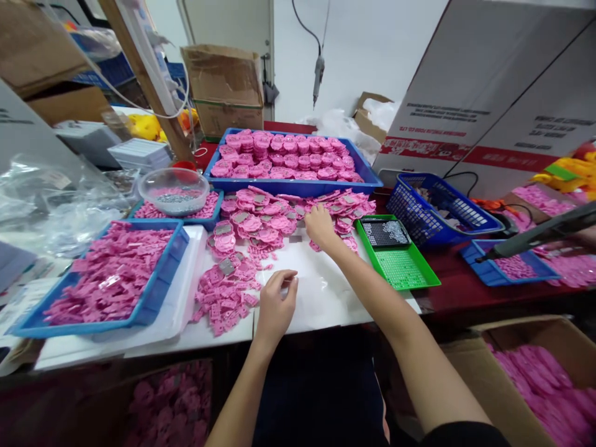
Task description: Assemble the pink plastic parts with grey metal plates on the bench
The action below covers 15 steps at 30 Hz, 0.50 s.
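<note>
My left hand [275,303] rests on the white sheet [321,292], its fingers curled round a small grey piece I can barely make out. My right hand [319,225] reaches forward into the heap of pink round plastic parts [261,220], fingers bent down onto them; what they grip is hidden. A second pile of small pink flat pieces [223,292] lies just left of my left hand.
A blue tray of stacked pink discs [291,186] stands behind. At left are a blue tray of pink pieces [153,292] and a clear bowl of screws [174,186]. At right sit a green tray [400,267], a blue basket [433,214] and cardboard boxes.
</note>
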Each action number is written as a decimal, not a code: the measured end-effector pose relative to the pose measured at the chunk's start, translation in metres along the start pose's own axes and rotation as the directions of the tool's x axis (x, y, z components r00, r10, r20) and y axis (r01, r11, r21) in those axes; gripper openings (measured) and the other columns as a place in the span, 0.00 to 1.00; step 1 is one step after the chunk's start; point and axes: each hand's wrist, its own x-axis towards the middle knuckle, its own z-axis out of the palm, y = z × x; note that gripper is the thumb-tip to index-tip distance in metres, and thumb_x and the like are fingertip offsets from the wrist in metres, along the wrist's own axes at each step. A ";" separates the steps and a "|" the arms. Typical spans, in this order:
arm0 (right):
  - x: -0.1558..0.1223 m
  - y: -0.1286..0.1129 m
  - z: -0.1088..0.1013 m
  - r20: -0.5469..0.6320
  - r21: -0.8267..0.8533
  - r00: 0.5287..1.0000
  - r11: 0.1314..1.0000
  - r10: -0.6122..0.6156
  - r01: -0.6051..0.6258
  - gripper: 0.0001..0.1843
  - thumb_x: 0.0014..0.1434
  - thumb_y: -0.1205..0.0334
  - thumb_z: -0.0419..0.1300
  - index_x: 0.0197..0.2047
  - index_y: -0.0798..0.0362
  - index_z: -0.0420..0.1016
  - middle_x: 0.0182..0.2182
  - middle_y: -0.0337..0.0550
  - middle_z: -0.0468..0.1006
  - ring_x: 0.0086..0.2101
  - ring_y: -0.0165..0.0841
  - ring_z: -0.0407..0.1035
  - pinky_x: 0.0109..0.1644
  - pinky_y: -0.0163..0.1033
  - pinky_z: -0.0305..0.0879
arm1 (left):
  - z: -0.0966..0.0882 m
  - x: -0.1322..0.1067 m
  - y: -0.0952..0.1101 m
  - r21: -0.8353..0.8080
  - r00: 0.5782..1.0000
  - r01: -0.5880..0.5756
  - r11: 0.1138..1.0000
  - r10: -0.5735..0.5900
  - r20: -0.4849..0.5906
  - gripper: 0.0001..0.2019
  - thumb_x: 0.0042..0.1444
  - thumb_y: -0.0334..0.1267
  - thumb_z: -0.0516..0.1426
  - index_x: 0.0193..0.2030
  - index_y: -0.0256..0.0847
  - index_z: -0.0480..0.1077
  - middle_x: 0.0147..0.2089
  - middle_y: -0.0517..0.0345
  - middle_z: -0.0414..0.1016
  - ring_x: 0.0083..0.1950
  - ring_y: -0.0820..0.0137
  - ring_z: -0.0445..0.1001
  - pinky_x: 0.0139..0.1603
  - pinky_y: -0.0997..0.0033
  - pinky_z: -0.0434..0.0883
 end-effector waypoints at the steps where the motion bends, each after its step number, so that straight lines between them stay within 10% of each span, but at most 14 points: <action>1: -0.001 0.001 0.003 -0.014 0.010 1.000 1.000 -0.005 0.005 0.19 0.62 0.77 0.50 0.50 0.67 0.79 0.51 0.70 0.76 0.56 0.53 0.63 0.58 0.54 0.59 | 0.000 0.000 0.000 -0.001 1.000 0.003 1.000 -0.003 0.006 0.09 0.66 0.39 0.55 0.45 0.40 0.76 0.45 0.50 0.81 0.47 0.64 0.79 0.52 0.62 0.76; 11: -0.035 0.008 0.000 -0.185 0.210 0.983 0.976 -0.016 0.056 0.15 0.73 0.67 0.48 0.50 0.58 0.75 0.50 0.55 0.75 0.49 0.41 0.67 0.55 0.45 0.62 | 0.000 -0.006 0.002 -0.130 0.984 0.177 0.976 -0.179 -0.010 0.16 0.64 0.48 0.58 0.51 0.41 0.74 0.52 0.48 0.79 0.51 0.61 0.79 0.55 0.59 0.75; 15: -0.089 -0.015 -0.009 -0.411 0.267 0.891 0.909 -0.194 0.321 0.13 0.72 0.69 0.49 0.47 0.58 0.75 0.44 0.52 0.75 0.45 0.37 0.68 0.50 0.41 0.64 | -0.002 -0.010 0.005 -0.436 0.949 0.263 0.860 -0.313 -0.044 0.27 0.67 0.53 0.55 0.68 0.45 0.61 0.58 0.44 0.77 0.50 0.63 0.81 0.55 0.57 0.76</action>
